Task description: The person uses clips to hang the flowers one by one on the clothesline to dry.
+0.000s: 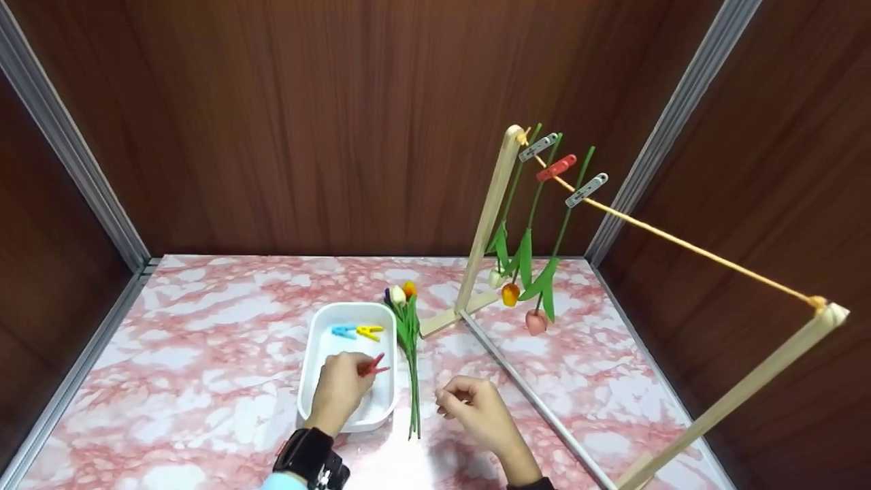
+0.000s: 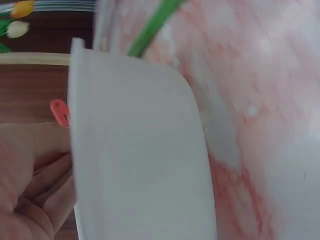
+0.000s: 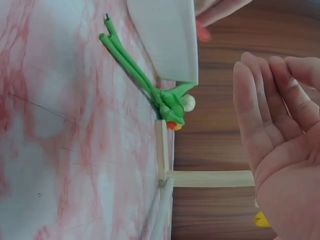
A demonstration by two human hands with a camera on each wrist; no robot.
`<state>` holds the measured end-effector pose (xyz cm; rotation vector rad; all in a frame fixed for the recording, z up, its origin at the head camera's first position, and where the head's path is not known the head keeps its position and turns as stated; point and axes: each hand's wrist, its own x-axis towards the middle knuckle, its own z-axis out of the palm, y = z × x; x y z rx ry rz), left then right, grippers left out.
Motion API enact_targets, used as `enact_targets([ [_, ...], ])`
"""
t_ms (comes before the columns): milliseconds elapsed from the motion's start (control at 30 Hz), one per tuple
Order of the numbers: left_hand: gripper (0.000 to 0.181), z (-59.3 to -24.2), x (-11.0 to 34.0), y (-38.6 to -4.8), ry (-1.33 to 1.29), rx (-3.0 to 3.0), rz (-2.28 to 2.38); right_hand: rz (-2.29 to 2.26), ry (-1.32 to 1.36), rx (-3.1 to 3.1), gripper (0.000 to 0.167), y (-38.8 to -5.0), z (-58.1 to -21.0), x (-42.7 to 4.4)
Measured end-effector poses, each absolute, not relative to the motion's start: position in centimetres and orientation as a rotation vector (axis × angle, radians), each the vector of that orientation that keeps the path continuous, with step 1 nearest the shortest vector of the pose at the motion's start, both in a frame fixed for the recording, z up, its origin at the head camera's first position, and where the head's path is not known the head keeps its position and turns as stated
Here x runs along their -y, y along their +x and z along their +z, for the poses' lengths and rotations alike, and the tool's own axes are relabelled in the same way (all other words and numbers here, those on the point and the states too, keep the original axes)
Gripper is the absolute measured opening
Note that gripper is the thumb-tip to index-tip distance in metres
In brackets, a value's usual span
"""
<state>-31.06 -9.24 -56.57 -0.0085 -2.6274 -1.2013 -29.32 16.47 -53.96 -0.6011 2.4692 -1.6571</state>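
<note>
My left hand (image 1: 340,388) pinches a red clothespin (image 1: 375,366) above the white plastic tray (image 1: 305,367). Part of that hand and the clothespin is hidden behind the tray wall in the left wrist view. Inside the tray lie a blue clothespin (image 1: 343,332) and a yellow clothespin (image 1: 369,332). Right of the tray a bunch of artificial tulips (image 1: 410,340) lies on the table, stems toward me. My right hand (image 1: 482,412) hovers beside the stems with loosely bent fingers and holds nothing; the right wrist view shows its bare palm (image 3: 290,175).
On the right stands a wooden frame (image 1: 486,224) with an orange cord (image 1: 694,246) strung between its posts. Three tulips hang head down there, under two grey clothespins (image 1: 586,190) and a red one. A pale bar (image 1: 531,395) joins the frame's feet. Brown panels enclose the marbled table (image 1: 224,327).
</note>
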Motion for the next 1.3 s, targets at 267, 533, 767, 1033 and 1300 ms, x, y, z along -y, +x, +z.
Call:
enact_targets([
  [267, 0.02, -54.7, 7.7, -29.2, 0.011, 2.315, -1.757, -1.734, -0.531, -2.517, 0.017, -29.4, -53.1, -15.5],
  [533, 0.024, -52.8, 5.9, -27.0, -0.052, 2.184, -2.018, -1.89, -0.504, -2.38, 0.037, -28.9, -52.1, -14.0],
  [767, 0.028, -52.6, 5.5, -26.4, -0.081, 2.145, -2.025, -2.017, -0.564, -2.227, 0.048, -28.9, -51.1, -12.9],
  [1033, 0.025, -52.7, 5.3, -25.8, -0.146, 2.158, -2.038, -1.989, -0.523, -2.235, 0.044, -29.3, -50.7, -12.8],
  [1300, 0.025, -53.0, 4.7, -26.0, -0.163, 2.11, -2.029, -2.017, -0.529, -2.18, 0.043, -29.8, -50.4, -12.9],
])
